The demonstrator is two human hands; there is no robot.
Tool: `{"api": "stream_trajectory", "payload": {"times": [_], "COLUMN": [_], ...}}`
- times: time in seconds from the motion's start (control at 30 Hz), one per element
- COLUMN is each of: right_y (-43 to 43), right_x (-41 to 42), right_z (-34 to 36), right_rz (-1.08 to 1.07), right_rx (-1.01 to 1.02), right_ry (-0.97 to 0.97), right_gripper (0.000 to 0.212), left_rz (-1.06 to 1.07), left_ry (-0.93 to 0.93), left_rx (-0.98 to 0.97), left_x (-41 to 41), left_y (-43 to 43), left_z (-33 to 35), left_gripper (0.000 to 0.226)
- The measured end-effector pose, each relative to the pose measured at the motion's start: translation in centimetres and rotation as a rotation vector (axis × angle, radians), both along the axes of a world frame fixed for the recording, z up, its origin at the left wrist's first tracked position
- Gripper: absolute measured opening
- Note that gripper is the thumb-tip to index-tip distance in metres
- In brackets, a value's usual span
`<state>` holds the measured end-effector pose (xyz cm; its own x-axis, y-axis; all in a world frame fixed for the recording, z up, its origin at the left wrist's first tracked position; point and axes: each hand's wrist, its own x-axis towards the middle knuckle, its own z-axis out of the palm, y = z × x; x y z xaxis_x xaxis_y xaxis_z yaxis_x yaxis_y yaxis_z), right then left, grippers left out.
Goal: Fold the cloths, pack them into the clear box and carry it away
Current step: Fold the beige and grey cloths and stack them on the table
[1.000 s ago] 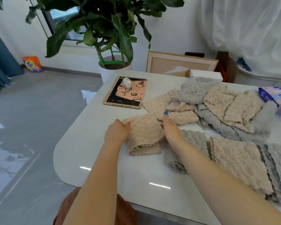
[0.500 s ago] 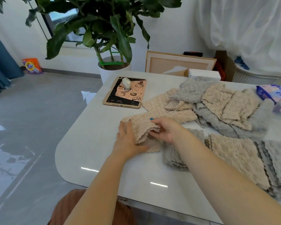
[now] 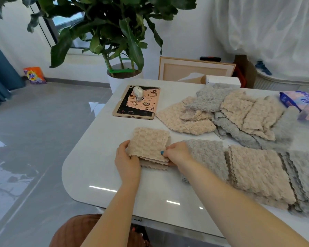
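Note:
A beige fluffy cloth [image 3: 149, 143] lies folded into a small square near the table's left end. My left hand [image 3: 127, 158] grips its near left corner. My right hand [image 3: 177, 153] pinches its near right edge, thumb on top. To the right lie folded cloths in a row: a grey one [image 3: 206, 154], a beige one [image 3: 257, 172] and a grey one [image 3: 305, 173]. A loose heap of beige and grey cloths [image 3: 227, 113] sits farther back. No clear box is in view.
A tablet in a cartoon case [image 3: 136, 104] with a small white object on it lies at the back left of the white table [image 3: 100, 157]. A blue wipes pack [image 3: 296, 99] sits at the right. A potted plant [image 3: 125, 75] and a picture frame [image 3: 194, 68] stand behind.
The beige cloth has been folded over into a compact square. Both hands moved from pressing it flat to gripping its near edge at either side.

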<state>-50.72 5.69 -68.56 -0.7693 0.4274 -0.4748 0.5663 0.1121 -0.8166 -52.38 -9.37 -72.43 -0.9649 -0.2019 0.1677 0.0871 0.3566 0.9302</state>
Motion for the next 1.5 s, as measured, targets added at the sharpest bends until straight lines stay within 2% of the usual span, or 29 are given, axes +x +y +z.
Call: {"api": "stream_trajectory", "payload": {"times": [0.07,0.17,0.23,0.3,0.37,0.43,0.47,0.53,0.6,0.63,0.73,0.87,0.93,1.0,1.07,1.13,1.17,1.2,1.27,1.3,1.37,1.43,1.5], "right_y": [-0.1,0.1,0.2,0.1,-0.3,-0.6,-0.6,-0.8,-0.6,-0.7,0.1,3.5,5.9,8.3,10.7,12.9,13.9,15.0,16.1,16.5,17.9,19.8,21.3], "right_x": [-0.2,-0.4,-0.4,-0.2,0.1,0.2,0.1,-0.1,0.1,0.4,1.9,5.6,8.2,10.4,11.7,12.9,13.7,14.5,15.4,15.9,16.7,17.8,18.8], "right_z": [-0.2,-0.4,-0.5,-0.4,-0.2,-0.4,-0.4,-0.2,0.2,0.7,1.7,3.3,4.2,5.3,5.6,6.5,7.3,8.0,8.9,9.2,9.3,9.5,9.9], "right_rz": [0.034,0.038,0.076,0.140,0.229,0.240,0.219,0.187,0.148,0.127,0.039,-0.012,0.024,-0.024,-0.163,-0.269,-0.271,-0.225,-0.014,0.112,0.275,0.185,-0.035], "right_rx": [0.045,0.065,0.142,0.279,0.439,0.469,0.453,0.326,0.114,-0.022,-0.470,-0.966,-1.077,-1.043,-0.900,-0.606,-0.380,-0.176,0.015,0.041,0.036,-0.079,-0.167], "right_ry": [-0.022,-0.039,-0.036,-0.038,-0.045,-0.067,-0.068,-0.093,-0.073,-0.060,-0.085,0.137,0.247,0.309,0.391,0.519,0.554,0.582,0.605,0.578,0.515,0.565,0.616], "right_gripper": [0.007,0.012,0.020,0.018,0.006,0.033,0.041,0.044,0.023,0.016,0.024,0.047,0.042,0.037,0.042,0.037,0.034,0.034,0.039,0.042,0.040,0.032,0.028], "left_rz": [-0.028,-0.203,-0.382,-0.534,-0.654,-0.712,-0.674,-0.524,-0.442,-0.457,-0.609,-0.746,-0.797,-0.813,-0.779,-0.739,-0.744,-0.781,-0.914,-0.945,-0.931,-0.888,-0.878], "left_ry": [-0.031,-0.051,-0.084,-0.198,-0.410,-0.585,-0.620,-0.566,-0.410,-0.340,-0.228,-0.374,-0.437,-0.466,-0.429,-0.266,-0.207,-0.198,-0.433,-0.547,-0.581,-0.521,-0.526], "left_rx": [-0.147,-0.387,-0.443,-0.357,-0.149,0.053,0.091,0.094,0.073,0.062,0.088,0.523,0.607,0.579,0.369,0.032,-0.032,-0.025,0.200,0.300,0.315,0.252,0.285], "left_x": [-0.7,-1.6,-2.1,-2.5,-2.8,-3.0,-3.0,-2.8,-2.0,-1.5,-0.5,1.1,2.1,3.4,4.6,5.6,6.1,6.8,8.1,8.5,9.0,9.5,9.5], "left_y": [-0.8,-1.8,-2.2,-2.7,-3.6,-4.0,-3.9,-2.9,-1.3,-0.9,-0.6,0.4,2.6,5.6,9.1,12.8,14.7,16.6,19.1,20.0,21.6,22.6,23.0], "left_z": [0.3,0.6,0.7,1.3,2.6,3.5,3.7,3.8,4.1,4.3,6.2,9.4,10.2,10.0,9.3,9.0,9.2,9.8,11.7,12.1,12.4,12.5,12.7], "left_gripper": [0.049,0.058,0.063,0.055,0.045,0.043,0.040,0.029,0.008,0.005,0.021,0.034,0.038,0.039,0.035,0.026,0.021,0.021,0.033,0.039,0.050,0.045,0.033]}}
